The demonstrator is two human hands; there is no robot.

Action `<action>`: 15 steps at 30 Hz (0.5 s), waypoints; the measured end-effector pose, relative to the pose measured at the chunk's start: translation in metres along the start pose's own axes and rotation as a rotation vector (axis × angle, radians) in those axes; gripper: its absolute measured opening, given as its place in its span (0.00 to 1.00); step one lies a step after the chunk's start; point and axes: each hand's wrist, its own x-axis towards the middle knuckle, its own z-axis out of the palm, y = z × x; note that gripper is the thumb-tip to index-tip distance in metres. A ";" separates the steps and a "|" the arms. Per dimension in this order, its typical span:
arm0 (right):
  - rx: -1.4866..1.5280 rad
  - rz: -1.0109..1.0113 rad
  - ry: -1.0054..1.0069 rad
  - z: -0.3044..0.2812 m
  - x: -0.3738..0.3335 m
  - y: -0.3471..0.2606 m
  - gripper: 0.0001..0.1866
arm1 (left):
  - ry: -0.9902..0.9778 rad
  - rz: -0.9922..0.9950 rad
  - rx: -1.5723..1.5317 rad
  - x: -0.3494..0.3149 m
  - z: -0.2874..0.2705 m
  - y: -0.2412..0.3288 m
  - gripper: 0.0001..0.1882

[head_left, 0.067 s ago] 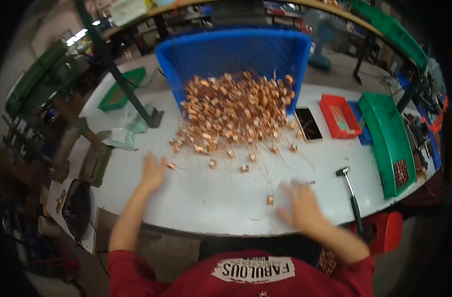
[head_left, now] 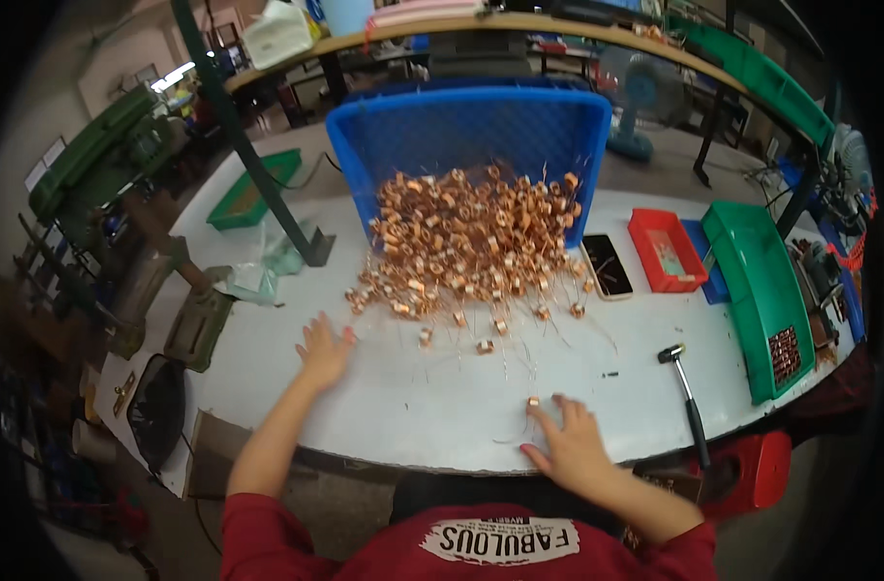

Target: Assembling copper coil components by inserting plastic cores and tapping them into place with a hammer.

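A loose heap of copper wire coils (head_left: 471, 228) spills out of a blue crate (head_left: 471, 126) lying on its side, its mouth toward me. Several coils with thin wire tails lie in front of the heap. My left hand (head_left: 324, 353) rests over the table to the left of them, fingers spread. At the near edge my right hand (head_left: 573, 445) is open beside a single coil (head_left: 533, 401), its index finger close to the coil and its thumb apart near the trailing wire. Whether that finger touches the coil is hard to tell.
A hammer (head_left: 687, 397) lies right of my right hand. Beyond it are a phone (head_left: 608, 266), a red tray (head_left: 667, 252) and a long green tray (head_left: 757, 290) with small dark pieces. Leftward are a plastic bag (head_left: 258, 271) and a metal post (head_left: 258, 165). A red stool (head_left: 757, 474) stands below.
The view has shifted, so the table sits lower in it. My right hand has moved left, closer to the single coil. A coil seen beside my left hand no longer shows.
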 end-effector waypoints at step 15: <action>-0.092 0.141 0.127 -0.009 -0.036 -0.074 0.26 | -0.014 0.217 -0.016 -0.187 -0.033 0.059 0.40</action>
